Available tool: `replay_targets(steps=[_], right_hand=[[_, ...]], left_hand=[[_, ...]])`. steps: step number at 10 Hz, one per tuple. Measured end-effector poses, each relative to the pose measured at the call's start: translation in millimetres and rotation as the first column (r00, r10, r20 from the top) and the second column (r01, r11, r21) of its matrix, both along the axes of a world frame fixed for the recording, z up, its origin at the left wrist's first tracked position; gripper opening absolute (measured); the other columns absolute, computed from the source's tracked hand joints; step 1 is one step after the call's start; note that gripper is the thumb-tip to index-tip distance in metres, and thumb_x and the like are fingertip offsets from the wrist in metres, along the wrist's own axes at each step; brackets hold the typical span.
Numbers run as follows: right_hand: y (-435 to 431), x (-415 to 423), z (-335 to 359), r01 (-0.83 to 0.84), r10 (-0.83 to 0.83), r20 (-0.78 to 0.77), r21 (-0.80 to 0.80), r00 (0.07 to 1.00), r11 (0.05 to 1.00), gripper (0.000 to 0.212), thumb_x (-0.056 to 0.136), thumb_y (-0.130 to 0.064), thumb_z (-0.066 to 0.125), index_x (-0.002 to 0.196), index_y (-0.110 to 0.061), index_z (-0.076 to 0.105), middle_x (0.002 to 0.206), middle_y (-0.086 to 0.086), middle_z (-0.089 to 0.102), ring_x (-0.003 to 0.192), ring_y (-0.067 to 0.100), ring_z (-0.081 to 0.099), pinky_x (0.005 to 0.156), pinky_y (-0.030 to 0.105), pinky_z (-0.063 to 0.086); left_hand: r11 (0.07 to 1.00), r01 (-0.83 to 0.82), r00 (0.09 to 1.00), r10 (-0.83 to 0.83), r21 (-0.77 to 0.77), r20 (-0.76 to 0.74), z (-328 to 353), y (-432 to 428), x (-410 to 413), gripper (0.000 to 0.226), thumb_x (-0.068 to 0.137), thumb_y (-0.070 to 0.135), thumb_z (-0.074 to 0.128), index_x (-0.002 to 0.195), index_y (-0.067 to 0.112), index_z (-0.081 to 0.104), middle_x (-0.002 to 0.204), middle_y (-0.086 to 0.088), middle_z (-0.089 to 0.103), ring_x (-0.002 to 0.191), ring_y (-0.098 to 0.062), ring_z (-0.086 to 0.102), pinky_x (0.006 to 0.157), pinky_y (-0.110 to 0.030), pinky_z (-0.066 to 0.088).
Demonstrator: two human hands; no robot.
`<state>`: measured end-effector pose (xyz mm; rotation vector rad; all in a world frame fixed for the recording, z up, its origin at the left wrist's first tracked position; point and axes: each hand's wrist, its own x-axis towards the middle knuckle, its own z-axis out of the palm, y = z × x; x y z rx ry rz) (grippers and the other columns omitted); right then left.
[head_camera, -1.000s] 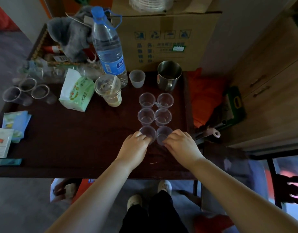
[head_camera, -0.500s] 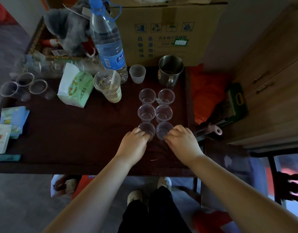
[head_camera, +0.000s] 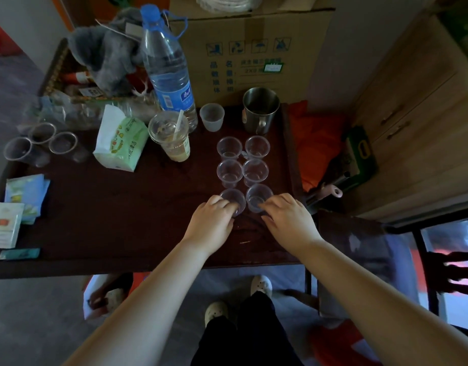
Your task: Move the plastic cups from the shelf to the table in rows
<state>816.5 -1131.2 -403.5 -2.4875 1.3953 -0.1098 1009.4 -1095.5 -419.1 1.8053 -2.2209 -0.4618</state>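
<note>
Cups placed: six plastic cups [head_camera: 243, 173] are set in two columns on table [head_camera: 122, 220].
Hands: left hand [head_camera: 211, 225] and right hand [head_camera: 288, 220] are each closed around a nearest-row cup.
Left: cannot be judged; shelf unseen.

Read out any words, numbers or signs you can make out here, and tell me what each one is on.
Cardboard box: four blue handling pictograms; Chinese characters "品名"; the rest too blurred.
Water bottle: blue label, text unreadable.
Green tissue pack: Chinese print, too blurred.
Small white box: unreadable.
</note>
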Motion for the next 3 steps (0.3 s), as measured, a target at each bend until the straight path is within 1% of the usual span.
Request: replay_targets(steps=[1, 2, 3], right_hand=[[9.7, -0.7, 17.1, 0.062, -0.063, 0.014, 0.026, 0.998, 0.998, 0.029, 0.088, -0.023, 0.053, 0.116, -0.016, 0.059, 0.113, 0.001, 0.060, 0.107, 0.022, 0.050, 0.084, 0.037, 0.045], [18.0, -3.9, 41.1, 0.112, -0.108, 0.079, -0.053, 0.991, 0.992, 0.030, 0.088, -0.022, 0.052, 0.116, -0.016, 0.059, 0.113, 0.001, 0.060, 0.105, 0.021, 0.051, 0.079, 0.036, 0.048], [29.0, -8.4, 74.0, 0.185, -0.159, 0.158, -0.161, 0.974, 0.970, 0.031, 0.089, -0.028, 0.051, 0.117, -0.018, 0.059, 0.114, -0.002, 0.060, 0.107, 0.018, 0.051, 0.078, 0.033, 0.047]], left_hand=[[0.999, 0.021, 1.000, -0.021, -0.043, 0.015, 19.1, 2.9, 3.1, 0.027, 0.083, 0.019, 0.057, 0.110, 0.016, 0.061, 0.101, 0.001, 0.066, 0.104, -0.019, 0.051, 0.075, -0.033, 0.046], [0.989, 0.053, 0.998, -0.056, -0.136, -0.012, 47.4, 2.6, 6.6, 0.030, 0.086, 0.022, 0.054, 0.115, 0.018, 0.059, 0.105, 0.003, 0.066, 0.106, -0.017, 0.051, 0.077, -0.030, 0.045], [0.976, 0.087, 0.996, -0.090, -0.197, -0.005, 85.1, 5.2, 4.5, 0.035, 0.089, 0.029, 0.050, 0.122, 0.018, 0.054, 0.114, 0.003, 0.063, 0.113, -0.016, 0.048, 0.083, -0.031, 0.045]])
